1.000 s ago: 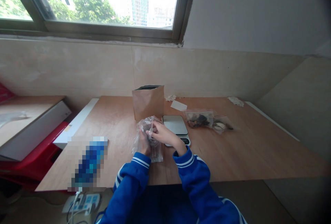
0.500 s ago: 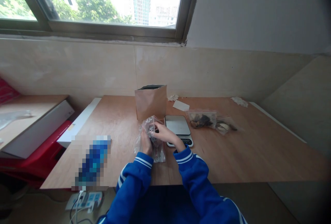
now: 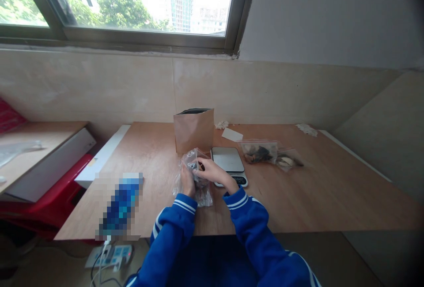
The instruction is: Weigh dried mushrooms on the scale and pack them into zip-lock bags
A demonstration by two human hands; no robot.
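Observation:
Both hands are at a crinkled clear plastic bag [image 3: 203, 196] in front of a brown paper pouch [image 3: 194, 132]. My left hand [image 3: 187, 182] is closed on the bag's left side. Over the bag's upper part, my right hand [image 3: 212, 171] has its fingers bent and pinched at the plastic. Something dark shows between the hands, too small to make out. Just right of the bag lies a white kitchen scale [image 3: 228, 160] with a bare metal plate, its display partly behind my right wrist. The pouch stands upright with its top open.
Two zip bags, one with dark pieces [image 3: 260, 152] and one with pale and dark pieces [image 3: 287, 160], lie right of the scale. A white card [image 3: 232, 134] and crumpled tissue [image 3: 221, 125] are behind it. A blurred-out flat object [image 3: 121, 205] with a cable lies at the left edge.
My right fingers have shifted slightly at the bag's top. Both hands stay at the bag, and the other things lie as before.

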